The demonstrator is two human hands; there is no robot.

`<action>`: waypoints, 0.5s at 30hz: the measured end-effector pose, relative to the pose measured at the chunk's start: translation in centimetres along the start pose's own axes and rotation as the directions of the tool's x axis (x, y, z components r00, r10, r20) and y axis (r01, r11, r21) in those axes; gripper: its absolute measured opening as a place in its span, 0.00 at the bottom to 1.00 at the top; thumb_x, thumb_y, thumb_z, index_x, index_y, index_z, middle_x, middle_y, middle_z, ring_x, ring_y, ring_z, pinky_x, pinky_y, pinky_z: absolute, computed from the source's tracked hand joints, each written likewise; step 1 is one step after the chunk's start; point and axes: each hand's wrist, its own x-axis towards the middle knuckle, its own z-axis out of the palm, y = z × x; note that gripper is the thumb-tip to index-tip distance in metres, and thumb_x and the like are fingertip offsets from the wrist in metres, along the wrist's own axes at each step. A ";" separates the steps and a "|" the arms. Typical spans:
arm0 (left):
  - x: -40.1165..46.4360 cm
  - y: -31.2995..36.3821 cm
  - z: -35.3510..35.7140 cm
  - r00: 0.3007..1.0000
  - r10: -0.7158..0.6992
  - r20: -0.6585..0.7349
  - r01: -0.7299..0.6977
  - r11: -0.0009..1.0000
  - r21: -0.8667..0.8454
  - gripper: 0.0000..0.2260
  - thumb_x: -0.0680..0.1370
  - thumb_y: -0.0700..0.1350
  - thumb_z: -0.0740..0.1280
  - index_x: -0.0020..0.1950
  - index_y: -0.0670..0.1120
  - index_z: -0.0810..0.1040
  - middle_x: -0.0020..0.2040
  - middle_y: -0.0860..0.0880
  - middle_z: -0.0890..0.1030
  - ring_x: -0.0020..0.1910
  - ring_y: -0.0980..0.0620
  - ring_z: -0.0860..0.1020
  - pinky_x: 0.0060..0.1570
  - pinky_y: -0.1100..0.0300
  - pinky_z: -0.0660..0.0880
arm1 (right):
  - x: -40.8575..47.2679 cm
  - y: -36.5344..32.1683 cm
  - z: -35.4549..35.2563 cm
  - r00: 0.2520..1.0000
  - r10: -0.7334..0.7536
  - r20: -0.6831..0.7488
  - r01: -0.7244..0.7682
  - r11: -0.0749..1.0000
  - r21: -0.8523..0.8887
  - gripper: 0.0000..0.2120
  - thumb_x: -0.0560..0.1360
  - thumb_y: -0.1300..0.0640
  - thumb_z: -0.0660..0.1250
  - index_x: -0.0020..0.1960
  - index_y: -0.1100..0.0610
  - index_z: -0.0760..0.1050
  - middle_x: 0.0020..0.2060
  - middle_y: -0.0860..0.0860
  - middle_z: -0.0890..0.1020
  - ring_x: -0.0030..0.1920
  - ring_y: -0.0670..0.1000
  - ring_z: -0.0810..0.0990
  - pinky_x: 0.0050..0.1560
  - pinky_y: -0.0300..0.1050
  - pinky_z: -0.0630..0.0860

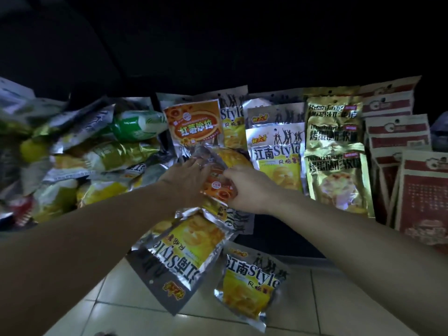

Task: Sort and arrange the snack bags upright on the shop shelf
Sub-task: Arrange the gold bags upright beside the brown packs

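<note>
The small orange foil snack bag (pixel 217 187) lies flat amid the shelf pile, below an upright orange bag (pixel 194 124). It is judged light, crinkly and slippery; take it by the sealed edges. The right hand (pixel 247 187) pinches its right edge; the left hand (pixel 186 178) rests spread on its left side. Yellow-and-silver bags (pixel 249 287) lie on the tiled floor (pixel 339 306).

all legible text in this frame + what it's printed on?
"江南Style": silver-and-yellow foil bag standing on the shelf
"江南Style": same kind of bag lying by the floor tiles
"红薯沙拉": orange bag standing upright
"Ruanfang": gold foil bag, partly blurred
Red-and-white bags: print too blurred to read
</note>
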 end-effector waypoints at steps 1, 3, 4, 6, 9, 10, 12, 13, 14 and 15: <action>-0.1 -0.3 0.1 1.000 0.011 -0.002 -0.011 0.999 -0.030 0.37 0.78 0.66 0.62 0.78 0.46 0.56 0.74 0.42 0.68 0.70 0.41 0.71 0.61 0.47 0.74 | 0.4 -0.6 0.2 0.999 -0.027 -0.025 0.024 0.993 -0.112 0.22 0.74 0.47 0.73 0.63 0.54 0.72 0.58 0.54 0.72 0.59 0.55 0.72 0.55 0.50 0.71; -0.3 -1.1 0.0 0.999 0.015 -0.037 -0.016 0.999 -0.029 0.28 0.81 0.54 0.65 0.78 0.50 0.59 0.68 0.45 0.75 0.64 0.43 0.77 0.49 0.51 0.75 | 1.3 -1.5 0.5 0.995 -0.053 -0.078 0.028 0.956 -0.292 0.29 0.73 0.43 0.71 0.68 0.55 0.69 0.64 0.57 0.67 0.66 0.58 0.66 0.62 0.51 0.67; -0.4 -1.8 -0.2 0.998 -0.002 -0.067 0.000 1.000 -0.025 0.27 0.81 0.47 0.66 0.77 0.51 0.59 0.66 0.46 0.77 0.61 0.43 0.79 0.44 0.52 0.73 | 1.7 -1.8 0.4 0.994 -0.044 -0.098 0.011 0.949 -0.315 0.33 0.72 0.41 0.71 0.71 0.54 0.66 0.66 0.57 0.65 0.68 0.58 0.64 0.64 0.52 0.66; -0.3 -3.9 -0.5 0.985 -0.070 -0.158 0.057 0.995 -0.083 0.25 0.80 0.41 0.67 0.73 0.52 0.62 0.60 0.46 0.80 0.53 0.43 0.81 0.38 0.52 0.72 | 2.5 -2.0 -0.2 0.991 0.017 -0.135 -0.052 0.965 -0.256 0.45 0.68 0.36 0.73 0.77 0.51 0.59 0.67 0.57 0.64 0.68 0.58 0.64 0.66 0.53 0.66; 0.3 -8.0 -0.9 0.916 -0.224 -0.333 0.107 0.936 -0.335 0.13 0.82 0.40 0.64 0.64 0.49 0.67 0.49 0.45 0.79 0.42 0.43 0.78 0.36 0.50 0.74 | 3.5 -2.0 -1.8 0.961 0.170 -0.217 -0.200 0.972 -0.124 0.49 0.68 0.35 0.75 0.79 0.50 0.55 0.67 0.56 0.67 0.68 0.57 0.66 0.67 0.53 0.68; 0.6 -9.4 -1.1 0.879 -0.269 -0.394 0.104 0.913 -0.393 0.09 0.83 0.41 0.62 0.63 0.48 0.68 0.47 0.44 0.78 0.42 0.42 0.78 0.36 0.49 0.74 | 3.9 -2.0 -2.3 0.942 0.226 -0.246 -0.246 0.968 -0.056 0.46 0.70 0.36 0.74 0.79 0.51 0.57 0.68 0.56 0.67 0.68 0.58 0.67 0.67 0.53 0.69; 1.0 -12.1 -1.4 0.802 -0.334 -0.495 0.075 0.879 -0.472 0.06 0.85 0.44 0.58 0.61 0.45 0.70 0.48 0.41 0.78 0.45 0.38 0.79 0.36 0.47 0.72 | 5.2 -2.0 -3.1 0.889 0.340 -0.307 -0.315 0.940 0.131 0.41 0.73 0.40 0.73 0.78 0.54 0.60 0.69 0.57 0.70 0.68 0.59 0.70 0.65 0.54 0.73; 1.1 -13.3 -1.6 0.772 -0.358 -0.525 0.059 0.863 -0.502 0.07 0.85 0.46 0.57 0.60 0.44 0.71 0.50 0.41 0.78 0.46 0.37 0.79 0.36 0.47 0.72 | 6.1 -2.0 -3.4 0.865 0.393 -0.313 -0.340 0.916 0.214 0.40 0.73 0.41 0.74 0.78 0.55 0.61 0.69 0.58 0.71 0.67 0.60 0.72 0.64 0.55 0.75; 1.0 -14.4 -1.7 0.742 -0.367 -0.561 0.035 0.857 -0.514 0.09 0.84 0.46 0.57 0.59 0.44 0.72 0.51 0.41 0.78 0.48 0.37 0.78 0.36 0.47 0.71 | 6.9 -2.2 -3.7 0.850 0.426 -0.309 -0.352 0.897 0.266 0.41 0.73 0.43 0.74 0.78 0.55 0.61 0.70 0.58 0.71 0.67 0.61 0.73 0.63 0.57 0.75; 0.9 -15.4 -1.6 0.714 -0.361 -0.600 0.011 0.863 -0.506 0.09 0.84 0.47 0.58 0.58 0.43 0.73 0.51 0.42 0.78 0.49 0.38 0.78 0.36 0.48 0.71 | 7.9 -2.3 -3.8 0.842 0.452 -0.294 -0.369 0.881 0.297 0.41 0.73 0.44 0.74 0.79 0.55 0.60 0.71 0.58 0.71 0.68 0.61 0.73 0.63 0.57 0.76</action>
